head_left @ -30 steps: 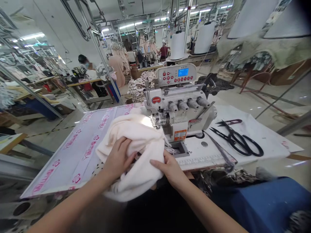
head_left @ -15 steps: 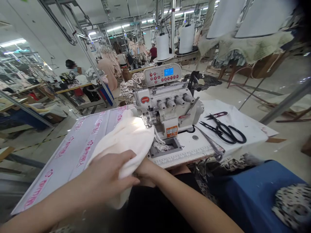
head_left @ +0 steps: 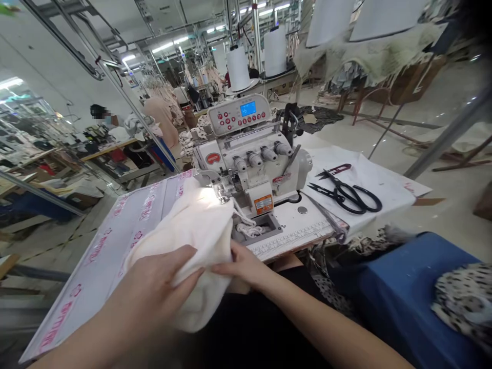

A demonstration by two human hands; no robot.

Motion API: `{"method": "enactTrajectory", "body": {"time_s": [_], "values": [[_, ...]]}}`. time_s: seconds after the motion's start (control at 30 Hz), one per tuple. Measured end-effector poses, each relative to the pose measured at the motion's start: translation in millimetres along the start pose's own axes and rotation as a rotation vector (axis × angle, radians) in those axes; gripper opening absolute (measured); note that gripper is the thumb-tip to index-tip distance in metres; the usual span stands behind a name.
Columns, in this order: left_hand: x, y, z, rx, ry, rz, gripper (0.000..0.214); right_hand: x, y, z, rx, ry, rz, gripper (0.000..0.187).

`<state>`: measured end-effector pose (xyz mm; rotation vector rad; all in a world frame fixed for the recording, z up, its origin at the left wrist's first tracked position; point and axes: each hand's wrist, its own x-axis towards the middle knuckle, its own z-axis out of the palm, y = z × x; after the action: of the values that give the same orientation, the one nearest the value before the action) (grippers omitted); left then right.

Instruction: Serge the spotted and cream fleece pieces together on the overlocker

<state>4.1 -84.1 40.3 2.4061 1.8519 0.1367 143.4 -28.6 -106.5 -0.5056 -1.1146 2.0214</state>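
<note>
A cream-white piece of fabric (head_left: 192, 225) runs from under the presser foot of the overlock sewing machine (head_left: 249, 159) down toward my lap. My left hand (head_left: 161, 279) grips its near left part, thumb on top and the other fingers partly hidden by the folds. At the right edge of the cloth, my right hand (head_left: 242, 264) pinches it between thumb and fingers. A lamp lights the cloth brightly at the needle. The machine's panel shows a lit blue display (head_left: 248, 108).
Black scissors (head_left: 349, 197) and small dark-red-handled snips (head_left: 334, 170) lie on white cloth right of the machine. White thread cones (head_left: 238, 69) stand behind it. Spotted fabric (head_left: 461, 297) rests on a blue cover (head_left: 407, 287) at lower right. A co-worker (head_left: 105, 115) sits at far left.
My right hand has come out from behind the fabric and now pinches its right edge in plain sight. My left hand has shifted slightly left and down. The whole view has turned a little.
</note>
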Motion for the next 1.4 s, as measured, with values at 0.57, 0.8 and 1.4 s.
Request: {"method": "enactTrajectory", "body": {"time_s": [0.57, 0.8, 1.4], "values": [[19.9, -17.4, 25.4, 0.073, 0.497, 0.15, 0.024, -11.6, 21.1, 7.4, -0.23, 0.049, -0.102, 0.034], [27.8, -1.6, 26.2, 0.109, 0.318, 0.353, 0.008, -16.0, -37.1, -14.6, -1.063, 0.403, -0.849, 0.036], [81.8, -13.9, 32.4, -0.247, 0.289, 0.171, 0.026, 4.6, -13.9, -17.8, -0.109, 0.125, -0.104, 0.036]]}}
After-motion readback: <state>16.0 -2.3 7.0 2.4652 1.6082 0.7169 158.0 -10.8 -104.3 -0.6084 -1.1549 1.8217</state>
